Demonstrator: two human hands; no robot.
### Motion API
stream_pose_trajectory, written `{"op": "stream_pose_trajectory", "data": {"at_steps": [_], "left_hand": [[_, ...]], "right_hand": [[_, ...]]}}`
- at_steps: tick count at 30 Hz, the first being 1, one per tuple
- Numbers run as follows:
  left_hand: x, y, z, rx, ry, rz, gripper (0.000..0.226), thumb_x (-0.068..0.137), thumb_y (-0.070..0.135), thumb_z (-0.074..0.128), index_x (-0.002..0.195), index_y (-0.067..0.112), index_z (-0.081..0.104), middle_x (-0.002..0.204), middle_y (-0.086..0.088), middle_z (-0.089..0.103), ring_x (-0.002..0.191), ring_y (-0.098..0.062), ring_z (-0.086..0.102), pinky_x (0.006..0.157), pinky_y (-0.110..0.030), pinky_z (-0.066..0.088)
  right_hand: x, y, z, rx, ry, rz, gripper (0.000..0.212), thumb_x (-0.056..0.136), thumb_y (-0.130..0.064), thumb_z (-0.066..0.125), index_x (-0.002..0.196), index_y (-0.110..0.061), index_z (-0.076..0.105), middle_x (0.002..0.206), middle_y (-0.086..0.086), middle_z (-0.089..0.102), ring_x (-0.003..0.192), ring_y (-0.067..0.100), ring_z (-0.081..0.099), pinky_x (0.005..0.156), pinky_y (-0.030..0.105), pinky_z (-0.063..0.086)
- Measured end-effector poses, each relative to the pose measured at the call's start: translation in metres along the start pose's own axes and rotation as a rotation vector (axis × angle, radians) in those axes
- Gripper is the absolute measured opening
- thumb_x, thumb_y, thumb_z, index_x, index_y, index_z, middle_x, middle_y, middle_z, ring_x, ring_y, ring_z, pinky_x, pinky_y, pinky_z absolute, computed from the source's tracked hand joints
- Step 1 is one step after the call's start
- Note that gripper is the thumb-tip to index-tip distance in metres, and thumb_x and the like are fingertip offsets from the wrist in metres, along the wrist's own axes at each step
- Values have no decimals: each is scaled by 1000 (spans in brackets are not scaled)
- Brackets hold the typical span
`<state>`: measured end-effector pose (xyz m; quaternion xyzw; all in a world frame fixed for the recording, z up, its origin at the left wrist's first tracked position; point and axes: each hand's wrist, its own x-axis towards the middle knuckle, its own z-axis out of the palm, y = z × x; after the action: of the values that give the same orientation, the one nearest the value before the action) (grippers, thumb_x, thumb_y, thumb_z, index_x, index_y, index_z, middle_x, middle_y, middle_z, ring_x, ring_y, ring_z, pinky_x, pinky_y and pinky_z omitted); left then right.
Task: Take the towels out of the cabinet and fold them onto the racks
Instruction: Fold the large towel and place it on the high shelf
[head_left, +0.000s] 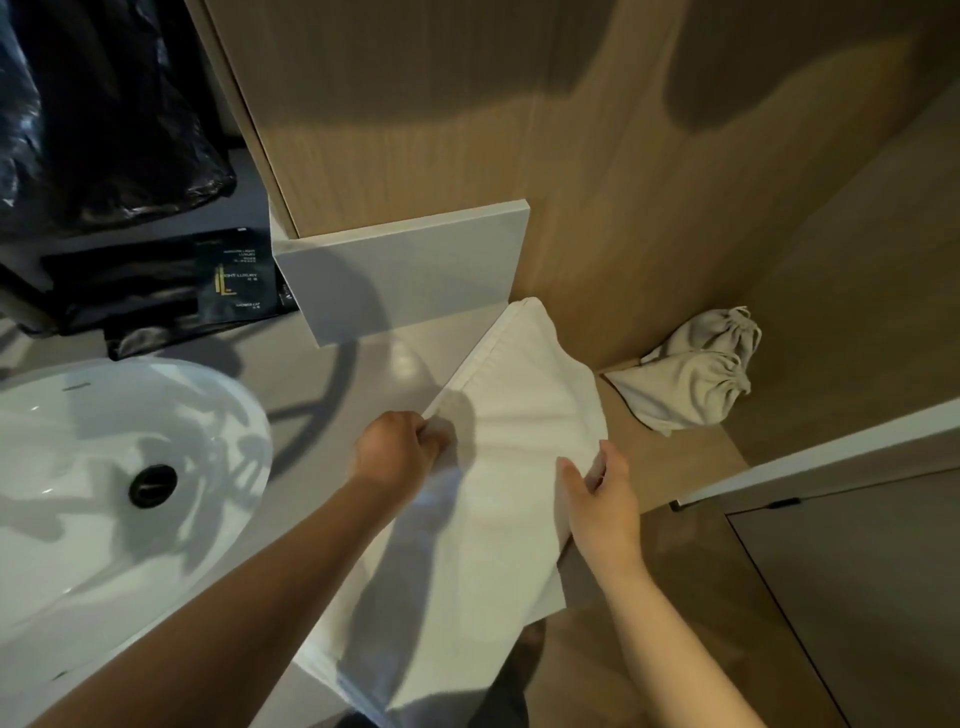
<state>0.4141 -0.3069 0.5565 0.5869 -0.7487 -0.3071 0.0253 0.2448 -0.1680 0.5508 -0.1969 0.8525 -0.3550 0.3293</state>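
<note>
A white towel (498, 467) lies stretched over the grey counter (332, 395), its far end near the wooden wall and its near end hanging over the counter's front edge. My left hand (395, 447) pinches the towel's hemmed left edge with curled fingers. My right hand (602, 493) holds the right edge, thumb on top and fingers under the cloth. No rack is in view.
A white sink basin (104, 493) with a dark drain is at the left. Black packets and a black plastic bag (104, 114) sit at the back left. Two beige drawstring pouches (696, 374) lie on a wooden shelf at the right. A cabinet door (857, 597) is below right.
</note>
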Motion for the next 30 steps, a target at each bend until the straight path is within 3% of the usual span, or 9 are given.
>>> {"op": "stream_pose_trajectory", "data": {"at_steps": [3,7,9,11,13,17,20,25,30], "left_hand": [[-12,-16,-7,13,-67,34,41,98,45,47,74,13,57,72,-7,58,71,-27,53,67,-30,36],[-33,-43,-15,18,-81,75,40,96,49,49,70,18,53,66,1,55,64,-20,52,61,-30,34],[-35,-48,-17,26,-102,67,39,98,44,49,74,14,56,70,-3,58,66,-19,53,62,-29,34],[-31,-48,-19,28,-137,30,38,100,39,47,84,8,64,82,-12,65,74,-25,58,65,-30,41],[-24,-45,-20,-31,-191,-24,38,100,35,47,93,4,68,92,-18,69,85,-32,65,70,-32,49],[-16,-37,-28,-132,-393,-57,35,98,32,52,96,0,68,94,-23,68,71,-21,56,64,-26,41],[-27,-49,-36,-64,-442,1,39,97,43,52,77,10,61,62,-4,55,54,-9,48,52,-19,36],[-60,-77,-38,-93,-496,83,39,105,34,34,71,21,49,69,5,55,63,-5,52,58,-17,36],[-77,-68,-28,-216,-454,6,40,104,21,29,73,13,52,64,2,56,65,-19,52,66,-27,40]], "right_hand": [[-32,6,8,-153,25,-97,71,94,-38,62,153,-19,26,139,6,46,123,23,53,103,44,48],[-60,11,22,-233,24,-214,69,93,-35,65,149,-23,27,149,4,34,137,23,33,107,42,45],[-69,15,29,-216,36,-219,70,92,-32,67,149,-25,27,152,1,29,137,19,31,104,27,44],[-74,19,33,-102,42,-168,73,91,-24,69,151,-26,27,148,-4,31,120,4,42,86,3,40],[-73,21,34,36,60,-115,72,90,-14,70,149,-26,31,144,-7,38,116,0,45,79,-4,37],[-71,24,32,296,132,-41,69,89,-5,69,146,-25,37,144,0,51,134,20,47,111,41,42],[-78,30,35,327,150,-60,67,92,-9,66,149,-24,35,142,-1,54,132,17,50,112,41,41],[-79,35,35,317,53,-94,73,92,-13,66,153,-28,28,146,-17,46,136,8,42,113,33,36],[-80,40,30,393,-67,-116,76,92,-3,63,153,-32,28,147,-13,47,135,10,45,114,45,38]]}}
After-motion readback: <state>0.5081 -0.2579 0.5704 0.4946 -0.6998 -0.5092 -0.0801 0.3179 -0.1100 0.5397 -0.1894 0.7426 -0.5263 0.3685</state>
